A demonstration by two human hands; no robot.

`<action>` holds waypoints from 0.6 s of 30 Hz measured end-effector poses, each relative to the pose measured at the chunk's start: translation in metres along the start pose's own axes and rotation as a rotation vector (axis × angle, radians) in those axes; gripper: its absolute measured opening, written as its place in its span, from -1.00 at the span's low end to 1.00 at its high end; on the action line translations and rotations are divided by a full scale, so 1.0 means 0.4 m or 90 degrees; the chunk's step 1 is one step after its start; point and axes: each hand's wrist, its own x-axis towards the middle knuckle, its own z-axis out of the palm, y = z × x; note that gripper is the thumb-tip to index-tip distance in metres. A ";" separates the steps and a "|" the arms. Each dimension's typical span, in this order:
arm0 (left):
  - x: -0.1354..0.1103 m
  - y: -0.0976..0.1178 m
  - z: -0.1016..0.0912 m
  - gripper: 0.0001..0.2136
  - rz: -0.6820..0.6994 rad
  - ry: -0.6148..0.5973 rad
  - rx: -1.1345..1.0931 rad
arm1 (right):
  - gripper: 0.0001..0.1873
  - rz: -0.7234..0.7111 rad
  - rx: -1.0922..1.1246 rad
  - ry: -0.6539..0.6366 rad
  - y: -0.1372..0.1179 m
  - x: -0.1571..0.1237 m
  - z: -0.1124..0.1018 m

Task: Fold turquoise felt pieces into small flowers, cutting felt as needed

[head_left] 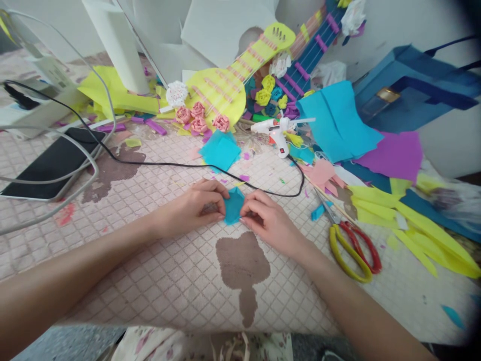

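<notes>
Left hand [195, 206], right hand [267, 219] around blue felt [233, 205]

Home craft corner, felt scraps [394, 155], glue gun [276, 130], scissors [351, 245], quilted mat [169, 271]

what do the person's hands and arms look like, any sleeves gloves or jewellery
No sleeves in view: the left arm and right arm are bare to the frame edge. The left hand and right hand wear no gloves; no watch, bracelet or ring shows. Nails are too small to judge.
</notes>
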 end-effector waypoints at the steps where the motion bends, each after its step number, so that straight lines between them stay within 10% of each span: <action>1: 0.001 0.004 0.006 -0.91 -0.007 0.011 0.003 | -0.87 -0.003 -0.005 0.000 -0.002 0.001 0.002; 10: 0.005 0.029 0.046 -0.91 -0.083 0.086 0.066 | -0.89 0.033 -0.031 0.039 -0.011 0.005 0.024; 18: -0.002 0.000 0.002 -0.92 -0.010 0.004 -0.034 | -0.88 0.029 -0.002 0.031 -0.011 0.000 0.015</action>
